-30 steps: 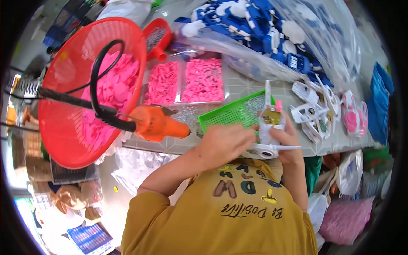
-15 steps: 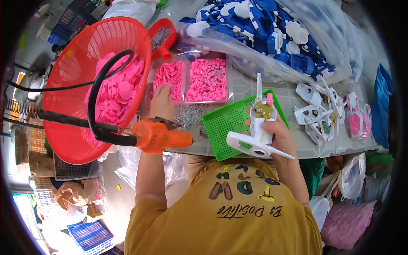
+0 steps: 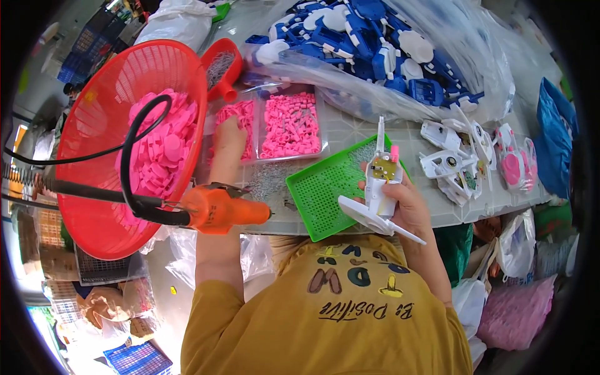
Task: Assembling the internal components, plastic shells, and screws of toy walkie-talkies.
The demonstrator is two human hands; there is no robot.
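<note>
Left hand (image 3: 228, 134) reaches into far tray of pink parts (image 3: 236, 128) (finger state indeterminable); right hand (image 3: 406, 206) fingers wrapped around white toy assembly (image 3: 378, 190).

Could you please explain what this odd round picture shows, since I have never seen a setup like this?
It comes from a wide-angle camera worn on a person's head, looking down, so straight edges bend. No machine works here: two bare hands do. The left hand reaches into a clear tray of small pink parts. The right hand holds a white plastic toy piece upright over a green mesh tray. An orange power screwdriver hangs in front on a black cable. On the table are also a red basket of pink pieces, a bag of blue and white parts, and finished white pieces on the right.
</note>
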